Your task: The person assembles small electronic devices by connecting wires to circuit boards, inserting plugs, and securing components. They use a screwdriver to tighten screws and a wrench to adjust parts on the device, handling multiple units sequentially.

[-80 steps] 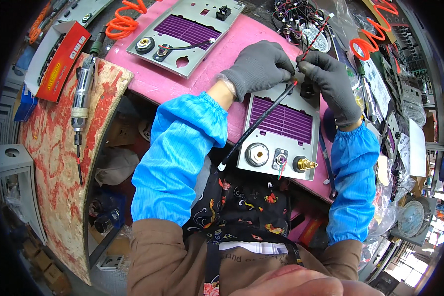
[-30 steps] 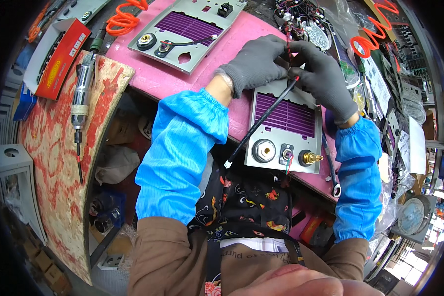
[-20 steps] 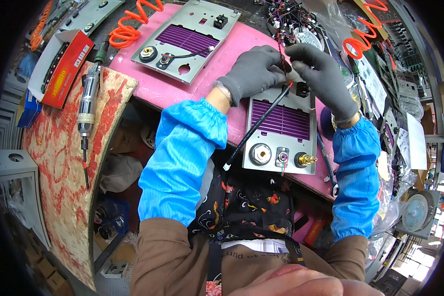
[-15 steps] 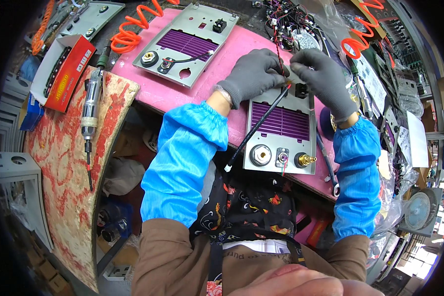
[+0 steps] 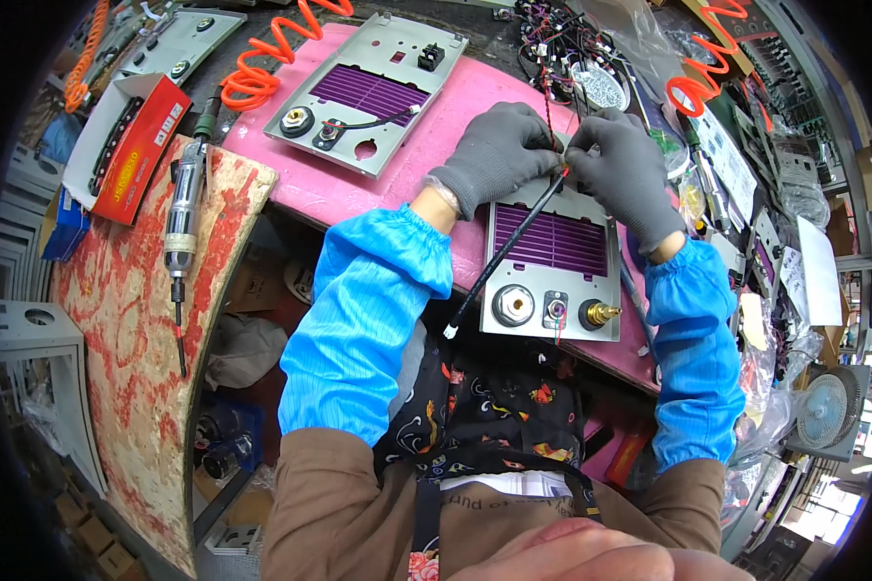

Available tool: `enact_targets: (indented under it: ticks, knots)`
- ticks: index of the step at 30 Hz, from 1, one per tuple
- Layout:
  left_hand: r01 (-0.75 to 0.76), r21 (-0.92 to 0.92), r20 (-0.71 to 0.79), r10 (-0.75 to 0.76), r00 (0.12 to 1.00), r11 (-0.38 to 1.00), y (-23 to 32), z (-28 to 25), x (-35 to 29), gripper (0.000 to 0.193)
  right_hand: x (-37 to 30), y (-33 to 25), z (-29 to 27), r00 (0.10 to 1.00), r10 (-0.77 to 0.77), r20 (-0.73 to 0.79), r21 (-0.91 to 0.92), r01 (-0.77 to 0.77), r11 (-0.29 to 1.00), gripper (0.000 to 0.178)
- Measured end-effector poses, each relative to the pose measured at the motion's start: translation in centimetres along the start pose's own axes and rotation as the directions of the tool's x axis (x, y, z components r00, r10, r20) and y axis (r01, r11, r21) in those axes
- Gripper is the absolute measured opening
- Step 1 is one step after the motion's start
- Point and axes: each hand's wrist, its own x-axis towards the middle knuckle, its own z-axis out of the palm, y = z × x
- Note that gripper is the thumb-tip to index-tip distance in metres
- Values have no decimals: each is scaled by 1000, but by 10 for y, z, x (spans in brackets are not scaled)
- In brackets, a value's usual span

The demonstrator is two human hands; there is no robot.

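My left hand (image 5: 502, 153), in a grey glove, pinches a wiring harness (image 5: 510, 244) above the far part of a grey metal panel (image 5: 547, 322). The harness runs down in a black sleeve to a small white connector; thin red and black twisted wires rise from its upper end. My right hand (image 5: 625, 179), gloved alike, closes its fingers on the wires close beside my left fingertips. The exact pinch point is partly hidden. Below, the panel shows a purple grille (image 5: 550, 237), a round metal fitting (image 5: 513, 305), a small socket (image 5: 555, 308) and a brass fitting (image 5: 600, 313).
A similar panel (image 5: 366, 97) lies to the left on the pink mat (image 5: 436, 145). A power screwdriver (image 5: 181, 218) and a red box (image 5: 136, 150) rest on the worn board (image 5: 116, 320). Tangled wires (image 5: 552, 44) lie at the back. Orange coiled hoses (image 5: 252, 82) hang nearby.
My right hand has moved left and slightly nearer, up against the left fingertips, and now covers the panel's black switch. My left hand stays almost where it was, still pinching the harness.
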Motion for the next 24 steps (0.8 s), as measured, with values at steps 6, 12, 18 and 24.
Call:
enact_targets:
  ticks: [6, 12, 18, 24]
  knots:
    - [-41, 54, -26, 42, 999, 998, 1, 2, 0, 22, -26, 3, 15, 910, -281, -304, -153, 245, 958, 25]
    - [-126, 147, -163, 150, 975, 981, 10, 2, -1, 27, -34, 1, 29, 933, -295, -207, -261, 238, 936, 30]
    - [-563, 275, -183, 618, 765, 779, 5, 1, 13, 24, -39, -3, 31, 920, -257, -295, -87, 242, 966, 36]
    - [-306, 651, -188, 538, 822, 695, 14, 11, 6, 20, -49, -5, 27, 927, -246, -283, -195, 196, 961, 35]
